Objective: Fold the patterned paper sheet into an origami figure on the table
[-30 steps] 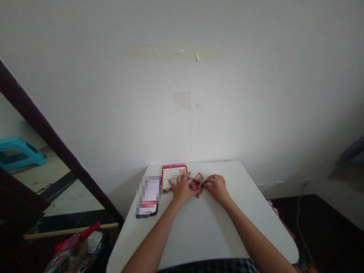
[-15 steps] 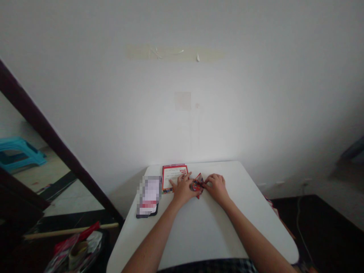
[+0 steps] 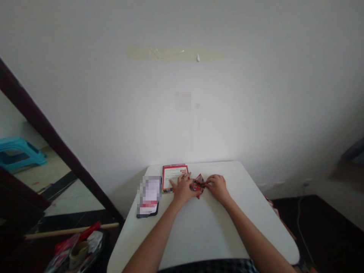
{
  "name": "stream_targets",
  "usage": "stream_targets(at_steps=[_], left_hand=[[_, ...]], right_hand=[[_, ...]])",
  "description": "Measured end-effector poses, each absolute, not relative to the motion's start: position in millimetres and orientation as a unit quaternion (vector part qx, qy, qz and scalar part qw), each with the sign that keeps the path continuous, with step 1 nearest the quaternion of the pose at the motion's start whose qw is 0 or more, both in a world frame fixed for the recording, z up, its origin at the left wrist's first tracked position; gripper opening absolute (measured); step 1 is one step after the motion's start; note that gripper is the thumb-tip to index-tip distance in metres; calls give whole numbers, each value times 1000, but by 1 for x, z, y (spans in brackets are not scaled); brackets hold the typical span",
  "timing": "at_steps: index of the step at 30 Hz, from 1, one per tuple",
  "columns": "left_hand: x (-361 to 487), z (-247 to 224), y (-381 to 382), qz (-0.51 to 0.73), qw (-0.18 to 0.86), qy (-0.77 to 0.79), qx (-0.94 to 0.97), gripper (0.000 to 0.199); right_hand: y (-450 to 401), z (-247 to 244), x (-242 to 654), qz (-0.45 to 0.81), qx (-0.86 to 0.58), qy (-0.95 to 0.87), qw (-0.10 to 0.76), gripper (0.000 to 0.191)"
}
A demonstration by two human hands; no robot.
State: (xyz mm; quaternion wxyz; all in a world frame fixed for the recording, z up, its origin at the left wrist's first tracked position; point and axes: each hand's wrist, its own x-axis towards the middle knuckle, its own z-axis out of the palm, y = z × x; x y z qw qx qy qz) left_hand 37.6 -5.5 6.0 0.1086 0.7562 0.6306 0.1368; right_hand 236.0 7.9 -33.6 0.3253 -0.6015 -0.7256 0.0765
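Observation:
A small folded piece of red patterned paper (image 3: 198,185) lies on the white table between my hands. My left hand (image 3: 183,189) presses on its left side, with some fingers spread over the edge of a red-bordered printed sheet (image 3: 172,175). At the paper's right side, my right hand (image 3: 216,186) pinches its edge between thumb and fingertips. The small folds under the fingers are too small to make out.
A phone (image 3: 149,197) with a blurred screen lies at the table's (image 3: 204,235) left edge. The wall (image 3: 227,125) stands behind the table. On the floor at the lower left is a bag of rubbish (image 3: 82,250); a blue stool (image 3: 22,153) is farther left.
My right fingertips have shifted very slightly at the paper's right edge. My left hand stays almost in the same place.

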Motion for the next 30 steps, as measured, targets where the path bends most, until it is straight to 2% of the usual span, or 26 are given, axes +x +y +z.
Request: stream_targets(at_steps=[6, 18, 30], left_hand=[[38, 6, -5, 144, 109, 628, 757, 52], [37, 3, -5, 151, 100, 623, 761, 51], [38, 4, -6, 149, 101, 626, 759, 51]], right_hand=[[7, -32, 238, 81, -591, -730, 332, 13], [5, -32, 233, 59, -603, -726, 325, 6], [2, -28, 237, 53, -573, -756, 311, 12]])
